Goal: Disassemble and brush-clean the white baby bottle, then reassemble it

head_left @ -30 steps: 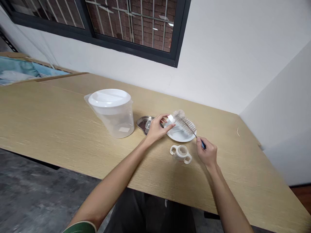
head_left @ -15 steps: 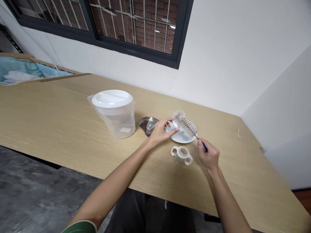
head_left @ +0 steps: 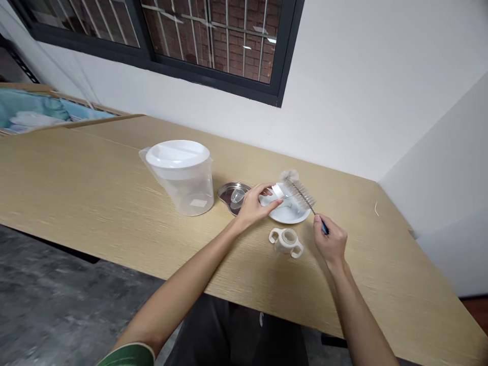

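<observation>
My left hand (head_left: 260, 204) is closed on a small white ring-like piece (head_left: 278, 191), held between thumb and fingers above the left part of a white plate (head_left: 292, 218). In my right hand (head_left: 331, 238) is the dark blue handle of a bottle brush (head_left: 301, 193), whose pale bristles hang over the plate, just right of the white piece. A small clear bottle with two white handles (head_left: 286, 242) stands on the table in front of the plate. Behind my left hand, a metal kidney tray (head_left: 225, 191) holds a small clear cup (head_left: 238, 196).
A clear pitcher with a white lid (head_left: 183, 178) stands left of the metal tray. A thin pale strip (head_left: 376, 209) lies on the table (head_left: 114, 188) at the right. Behind are a wall and a window; a box with blue lining (head_left: 38, 109) is at far left.
The brush in my right hand has moved slightly right, away from the white piece, which now shows more clearly in my left hand. The camera view has shifted a little.
</observation>
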`<action>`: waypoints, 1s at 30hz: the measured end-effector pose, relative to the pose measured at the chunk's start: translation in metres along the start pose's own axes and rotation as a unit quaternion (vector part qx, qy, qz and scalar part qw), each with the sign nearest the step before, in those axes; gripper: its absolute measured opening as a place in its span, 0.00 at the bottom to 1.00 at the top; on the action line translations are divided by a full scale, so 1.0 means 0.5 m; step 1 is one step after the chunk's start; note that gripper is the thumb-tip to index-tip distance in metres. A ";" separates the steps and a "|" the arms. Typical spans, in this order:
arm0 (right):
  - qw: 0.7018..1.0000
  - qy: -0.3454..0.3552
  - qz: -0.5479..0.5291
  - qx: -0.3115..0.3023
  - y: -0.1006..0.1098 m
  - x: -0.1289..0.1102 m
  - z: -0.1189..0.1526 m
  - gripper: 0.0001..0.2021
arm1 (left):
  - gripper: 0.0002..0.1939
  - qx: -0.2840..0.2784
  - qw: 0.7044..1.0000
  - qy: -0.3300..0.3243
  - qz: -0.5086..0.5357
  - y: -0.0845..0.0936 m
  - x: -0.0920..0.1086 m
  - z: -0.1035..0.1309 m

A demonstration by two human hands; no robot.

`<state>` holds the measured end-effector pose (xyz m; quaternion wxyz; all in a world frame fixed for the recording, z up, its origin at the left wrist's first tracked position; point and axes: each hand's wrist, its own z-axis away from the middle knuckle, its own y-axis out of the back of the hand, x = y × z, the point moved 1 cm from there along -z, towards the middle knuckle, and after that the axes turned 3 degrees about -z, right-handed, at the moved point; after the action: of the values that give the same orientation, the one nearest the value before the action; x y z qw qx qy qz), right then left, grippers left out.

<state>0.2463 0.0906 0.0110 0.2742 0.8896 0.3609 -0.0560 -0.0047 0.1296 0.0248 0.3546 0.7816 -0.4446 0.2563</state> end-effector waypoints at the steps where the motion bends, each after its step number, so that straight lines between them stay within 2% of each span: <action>1: 1.000 -0.004 -0.002 0.002 0.002 0.003 0.000 0.11 | 0.25 0.009 1.000 0.009 0.004 0.003 0.002 -0.002; 6: 0.999 0.008 -0.022 -0.027 0.000 0.010 0.005 0.12 | 0.26 0.035 0.999 0.033 0.025 0.013 0.001 -0.008; 10: 0.999 -0.022 0.004 -0.025 -0.002 0.015 0.006 0.13 | 0.28 0.046 0.997 0.037 0.044 0.014 -0.006 -0.012; 16: 0.999 -0.007 -0.022 -0.039 0.000 0.018 0.004 0.14 | 0.28 0.046 0.997 0.034 0.045 0.012 -0.014 -0.012; 21: 0.998 -0.034 0.010 -0.051 -0.004 0.027 0.007 0.14 | 0.29 0.047 0.998 0.027 0.044 0.015 -0.015 -0.013; 27: 0.999 0.013 -0.042 -0.016 0.006 0.018 0.007 0.12 | 0.27 0.050 0.998 0.037 0.001 0.021 -0.008 -0.016; 30: 0.998 0.022 -0.048 -0.026 0.004 0.016 0.006 0.12 | 0.27 0.053 0.998 0.032 0.002 0.027 -0.006 -0.020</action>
<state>0.2537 0.0926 0.0073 0.2863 0.8649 0.4102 -0.0405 -0.0186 0.1342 0.0332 0.3267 0.7896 -0.4202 0.3052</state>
